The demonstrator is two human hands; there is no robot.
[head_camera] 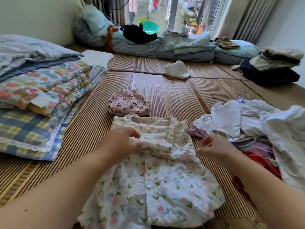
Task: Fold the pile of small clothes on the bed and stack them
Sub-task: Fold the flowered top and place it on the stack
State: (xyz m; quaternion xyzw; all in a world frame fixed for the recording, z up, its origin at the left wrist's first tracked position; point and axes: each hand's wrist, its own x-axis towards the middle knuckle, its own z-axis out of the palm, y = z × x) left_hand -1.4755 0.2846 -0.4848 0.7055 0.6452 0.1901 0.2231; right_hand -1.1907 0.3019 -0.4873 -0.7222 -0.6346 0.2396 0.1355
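A small white dress with a tulip print (165, 184) lies spread on the bamboo mat (165, 90) in front of me. My left hand (122, 142) pinches its left sleeve, which is folded inward over the chest. My right hand (214, 147) hovers at the dress's right edge with fingers curled; I cannot tell if it holds fabric. Beyond the dress lies a folded pink garment with a heart print (129, 104). To the right sits the loose pile of small clothes (250, 128) in white, lilac and red.
Folded quilts and a checked pillow (38, 90) are stacked on the left. A white cloth (177, 69) lies mid-mat. Dark and pale folded clothes (272, 68) sit at the far right. Bedding and pillows (165, 45) line the window side.
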